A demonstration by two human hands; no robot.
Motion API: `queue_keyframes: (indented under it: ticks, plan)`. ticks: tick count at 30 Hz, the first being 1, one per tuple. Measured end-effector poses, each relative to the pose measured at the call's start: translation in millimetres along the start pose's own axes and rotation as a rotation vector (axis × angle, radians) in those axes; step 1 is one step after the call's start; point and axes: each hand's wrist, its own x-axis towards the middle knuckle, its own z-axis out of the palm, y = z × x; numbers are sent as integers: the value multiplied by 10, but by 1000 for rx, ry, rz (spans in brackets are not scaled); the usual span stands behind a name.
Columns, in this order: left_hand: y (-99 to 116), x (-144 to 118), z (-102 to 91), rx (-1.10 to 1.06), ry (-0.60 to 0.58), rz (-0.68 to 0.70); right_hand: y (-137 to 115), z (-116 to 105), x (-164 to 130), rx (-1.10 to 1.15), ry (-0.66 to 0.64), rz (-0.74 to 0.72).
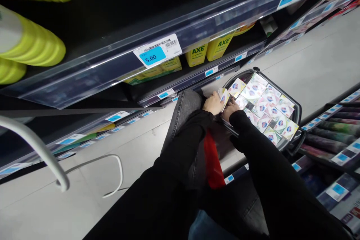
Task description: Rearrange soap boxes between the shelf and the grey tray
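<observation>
My left hand [213,104] is closed on a small white and yellow soap box [224,96], holding it at the near-left edge of a dark basket [300,114]. Right beside it, my right hand [230,110] reaches over the same edge with its fingers bent; what they grip, if anything, is hidden. Many similar soap boxes [264,123] with a blue and red emblem lie close together across the basket. One yellowish box [236,87] rests at its left corner, just past the held box.
A shelf with a price tag [157,50] runs across above my hands, with yellow bottles [30,37] at the left and yellow AXE packs [221,47] lower down. More shelving with rolled packs [341,127] stands at the right. A white curved tube [36,146] is at the left.
</observation>
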Motion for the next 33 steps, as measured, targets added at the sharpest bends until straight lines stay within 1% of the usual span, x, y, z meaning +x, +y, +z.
queue_keyframes:
  ticks: [2,5,8,10,14,17,19,22,25,29,31,33]
  plan:
    - [19,5,64,24,-37,35,-12,66,-22,45,59,31]
    - [46,31,144,63,-44,40,-8,139,-87,96,103,65]
    - [80,62,247,114,-49,52,58,129,-239,215,166,59]
    - [112,82,358,154,-21,66,128,82,-390,315,236,108]
    - [168,127,634,210,100,44,228,15,-735,430,407,304]
    - [158,165,769,240,148,77,209,55,-960,500,452,399]
    - [127,189,805,263,159,125,158,110,-1086,536,452,438]
    - [84,219,825,307,159,192,68,185,-1261,565,463,451]
    - [84,234,863,333,165,196,-21,240,-1450,557,498,465]
    - [142,214,909,341,177,164,-186,359,-1711,578,536,503]
    - [165,204,871,343,161,163,-288,453,-1803,612,541,529]
    - [160,226,765,337,106,183,-374,552,-1848,649,524,552]
